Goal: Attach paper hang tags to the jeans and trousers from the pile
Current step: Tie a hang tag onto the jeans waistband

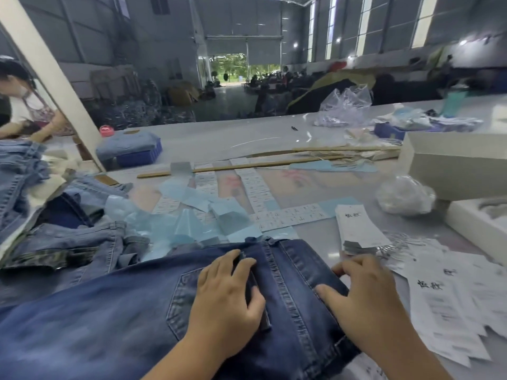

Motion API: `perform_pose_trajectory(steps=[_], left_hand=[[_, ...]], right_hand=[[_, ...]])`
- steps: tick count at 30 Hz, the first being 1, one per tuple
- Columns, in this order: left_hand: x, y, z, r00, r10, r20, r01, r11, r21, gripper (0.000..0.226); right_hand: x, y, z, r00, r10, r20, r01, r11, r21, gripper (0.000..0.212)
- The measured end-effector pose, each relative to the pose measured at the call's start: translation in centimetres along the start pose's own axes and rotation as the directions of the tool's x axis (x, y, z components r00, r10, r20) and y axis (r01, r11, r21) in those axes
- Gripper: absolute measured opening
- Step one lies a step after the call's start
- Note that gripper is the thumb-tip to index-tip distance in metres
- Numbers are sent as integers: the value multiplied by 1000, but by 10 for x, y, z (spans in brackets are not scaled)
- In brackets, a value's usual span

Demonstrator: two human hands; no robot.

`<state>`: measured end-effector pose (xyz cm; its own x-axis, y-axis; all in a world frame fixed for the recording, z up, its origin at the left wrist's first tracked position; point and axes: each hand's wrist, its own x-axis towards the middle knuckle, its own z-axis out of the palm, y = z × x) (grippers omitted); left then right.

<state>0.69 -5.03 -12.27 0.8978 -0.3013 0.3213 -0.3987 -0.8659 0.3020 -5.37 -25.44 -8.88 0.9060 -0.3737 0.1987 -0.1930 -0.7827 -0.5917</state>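
While your left hand (229, 294) pinches a belt loop and your right hand (365, 293) grips the waistband, these jeans (109, 319) carry no tag; the pile (55, 215) waits.

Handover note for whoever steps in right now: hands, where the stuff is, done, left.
Left hand: pinching a dark strip at the waistband of the dark jeans spread in front.
Right hand: fingers curled over the jeans' right edge.
Hang tags: stack just beyond the right hand, more loose ones to its right.
Jeans pile: on the left.
Done: no tag visible on this pair.
Left: tag it, then the pile.
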Motion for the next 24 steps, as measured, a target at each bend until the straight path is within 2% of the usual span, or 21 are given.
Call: perform_pose_trajectory(steps=[2, 4, 5, 6, 7, 8, 9, 10, 11, 12, 13, 14, 15, 17, 19, 22, 24], left_hand=[[1, -1, 0, 1000, -1, -30, 0, 999, -35, 54], [5, -1, -1, 996, -13, -85, 8, 998, -64, 41], [7, -2, -3, 991, -39, -127, 23, 992, -126, 29], [8, 0, -8, 984, -108, -141, 67, 961, -268, 16], [8, 3, -14, 976, -198, -90, 130, 863, -488, 8], [8, 6, -20, 967, -251, 31, 202, 694, -691, 17], [6, 8, -26, 957, -240, 163, 267, 513, -816, 30], [5, 8, -31, 939, -209, 273, 337, 405, -850, 40], [3, 6, -35, 916, -181, 359, 401, 343, -850, 45], [1, 4, -39, 892, -163, 421, 452, 315, -835, 43], [0, 1, -43, 869, -168, 465, 494, 302, -815, 31], [-1, -2, -45, 858, -180, 481, 513, 317, -797, 14], [-1, -5, -47, 850, -194, 490, 527, 329, -784, 6], [-3, -10, -47, 855, -208, 475, 519, 319, -793, 14], [-5, -9, -45, 871, -235, 432, 486, 283, -827, 15], [-2, -7, -45, 872, -342, 349, 440, 238, -866, 21], [-1, -6, -45, 883, -372, 287, 391, 246, -887, 27]], right_hand=[[-4, -11, -1, 993, -105, -58, 109, 992, 67, 17], [-10, -28, 1, 975, -210, -71, 216, 972, 91, 18], [-14, -38, 4, 957, -271, -102, 277, 960, 51, 18], [-19, -48, 8, 929, -340, -143, 345, 939, 6, 19], [-25, -57, 13, 893, -416, -174, 419, 908, -24, 21], [-31, -66, 20, 852, -488, -188, 489, 871, -45, 21], [-37, -72, 28, 812, -551, -196, 551, 833, -60, 21], [-42, -76, 36, 777, -596, -203, 598, 800, -60, 20], [-45, -79, 43, 749, -627, -213, 631, 773, -57, 21], [-47, -81, 47, 733, -644, -219, 651, 758, -47, 22], [-48, -81, 51, 722, -658, -215, 666, 745, -41, 23], [-49, -81, 52, 722, -666, -187, 674, 738, -29, 22], [-49, -80, 52, 727, -670, -149, 676, 737, -12, 19], [-49, -78, 48, 748, -658, -87, 663, 746, 60, 9], [-49, -74, 38, 775, -628, -76, 632, 766, 120, 15], [-48, -67, 24, 802, -580, -146, 593, 803, 68, 24], [-44, -61, 18, 840, -503, -204, 531, 840, 117, 30]])
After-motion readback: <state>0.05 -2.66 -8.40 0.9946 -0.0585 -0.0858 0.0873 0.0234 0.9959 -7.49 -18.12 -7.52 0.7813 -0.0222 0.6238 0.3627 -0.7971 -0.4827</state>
